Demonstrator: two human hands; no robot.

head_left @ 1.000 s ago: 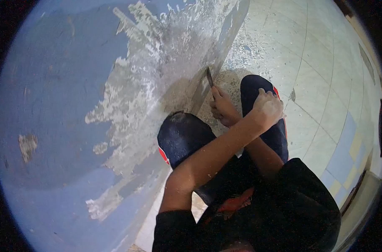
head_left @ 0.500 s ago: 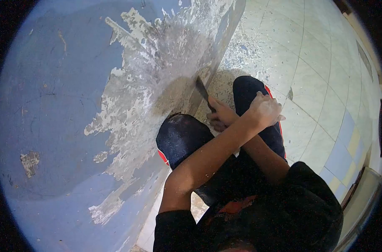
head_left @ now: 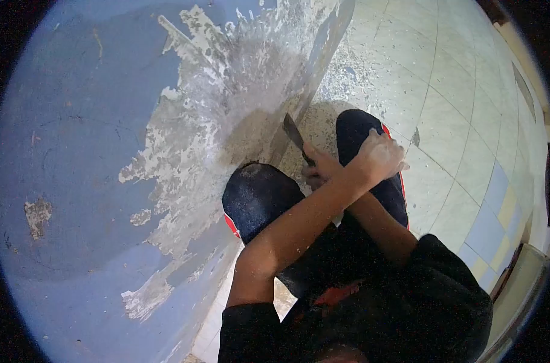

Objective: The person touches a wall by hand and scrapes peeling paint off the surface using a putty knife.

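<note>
My right hand [head_left: 321, 166] is closed around the handle of a knife [head_left: 293, 132] with a dark, narrow blade. The blade points up and left, its tip close to the foot of the peeling wall [head_left: 250, 78]; whether it touches cannot be made out. Crossing over my right forearm, my left arm reaches to the right knee [head_left: 354, 130]. There my left hand [head_left: 380, 156], whitened with dust, rests with nothing seen in it and its fingers loosely apart.
Blue paint [head_left: 81, 151] surrounds the bare, flaking patch on the wall. Paint chips [head_left: 349, 72] litter the pale tiled floor [head_left: 450, 115] along the wall's base. My left knee [head_left: 260, 196] is bent close against the wall.
The knife has shifted slightly, and more of its blade's flat side shows. My left hand stays on the knee. The view has moved a little.
</note>
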